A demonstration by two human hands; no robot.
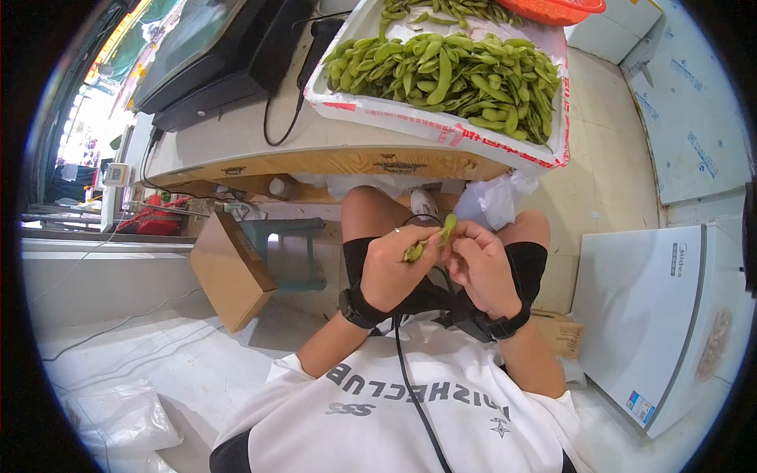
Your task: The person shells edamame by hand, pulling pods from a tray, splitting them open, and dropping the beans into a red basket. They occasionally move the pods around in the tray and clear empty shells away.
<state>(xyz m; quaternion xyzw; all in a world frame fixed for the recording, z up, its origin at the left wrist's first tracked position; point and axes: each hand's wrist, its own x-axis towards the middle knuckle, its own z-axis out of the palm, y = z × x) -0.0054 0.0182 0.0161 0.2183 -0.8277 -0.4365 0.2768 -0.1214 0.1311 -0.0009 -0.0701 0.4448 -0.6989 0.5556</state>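
My left hand is closed around a few green soybean pods; one pod sticks up past its fingers and others show at its palm side. The fingers of my right hand pinch at that upright pod, close against my left hand. What lies between the right fingertips is partly hidden. Both hands are above my lap. On the counter ahead, a white foam box holds a large heap of green pods, with a smaller pile behind it.
An orange-red basket sits at the box's far right. A black machine stands on the counter at left. Below are a cardboard box, a grey-blue stool and a plastic bag. A white Midea appliance stands at right.
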